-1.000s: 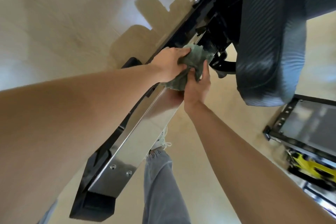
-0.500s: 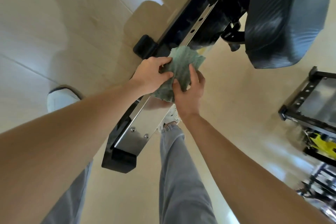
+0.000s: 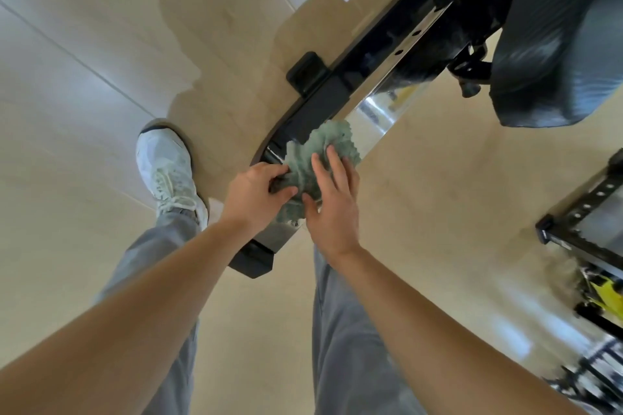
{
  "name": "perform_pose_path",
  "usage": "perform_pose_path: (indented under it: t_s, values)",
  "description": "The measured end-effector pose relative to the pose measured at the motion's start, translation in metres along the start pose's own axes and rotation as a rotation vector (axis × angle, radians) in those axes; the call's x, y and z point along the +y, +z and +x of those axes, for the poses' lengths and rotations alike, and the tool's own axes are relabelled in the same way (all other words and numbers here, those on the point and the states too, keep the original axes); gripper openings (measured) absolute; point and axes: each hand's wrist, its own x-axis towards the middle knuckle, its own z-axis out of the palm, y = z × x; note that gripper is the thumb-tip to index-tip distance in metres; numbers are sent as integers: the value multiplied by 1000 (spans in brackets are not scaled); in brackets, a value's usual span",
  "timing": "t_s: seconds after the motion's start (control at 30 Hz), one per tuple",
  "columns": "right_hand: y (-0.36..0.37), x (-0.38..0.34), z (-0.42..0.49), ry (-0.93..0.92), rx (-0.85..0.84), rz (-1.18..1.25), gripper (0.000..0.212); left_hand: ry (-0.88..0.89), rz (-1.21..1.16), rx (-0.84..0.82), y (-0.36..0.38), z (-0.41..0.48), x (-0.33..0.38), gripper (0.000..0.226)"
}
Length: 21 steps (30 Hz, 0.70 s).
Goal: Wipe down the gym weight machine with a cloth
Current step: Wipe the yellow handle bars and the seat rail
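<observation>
Centre of the frame: a crumpled grey-green cloth [image 3: 320,153], frilly at its edges, is bunched on the polished chrome rail [image 3: 377,111] of the black-framed weight machine [image 3: 357,57]. The rail runs on a diagonal from the upper right down to the middle. It is mirror-bright, with a row of small holes along its upper stretch and a black end cap [image 3: 251,261] at its lower end. The cloth sits on the lower part of that rail, a little above the cap. In the upper right, a dark ribbed padded seat [image 3: 556,44] juts over the frame.

Now the hands. The left hand [image 3: 254,194] comes in from the lower left, fingers curled, thumb and fingertips pinching the cloth's left edge. The right hand [image 3: 332,209] lies over the cloth from the right, fingers straight and spread, pressing flat on the fabric and clasping nothing. Both bare forearms reach up from the bottom corners.

Below are grey trousers [image 3: 344,330] and a white laced sneaker [image 3: 165,168], planted on the pale beige floor [image 3: 84,61] at mid-left. At the right edge stands a black metal rack [image 3: 586,212], blurred.
</observation>
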Motion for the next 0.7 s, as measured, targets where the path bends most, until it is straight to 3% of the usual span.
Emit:
perform_pose_path:
  t_s: [0.1,0.23,0.43,0.57,0.7]
  values:
    - [5,-7,-9,-126,-91,-67,56,92,87,29,-3,-8,-12,19]
    - [-4,-4,10,-234,-116,-129,49,90,86,0,-10,0,-15,18]
    - [-50,20,74,-155,-87,-203,56,41,-70,-143,-13,44,22,31]
    - [-73,35,103,-96,-37,-211,60,90,-114,-103,-9,70,53,52]
    - [-77,38,106,9,19,-147,67,147,-37,-61,1,77,68,48]
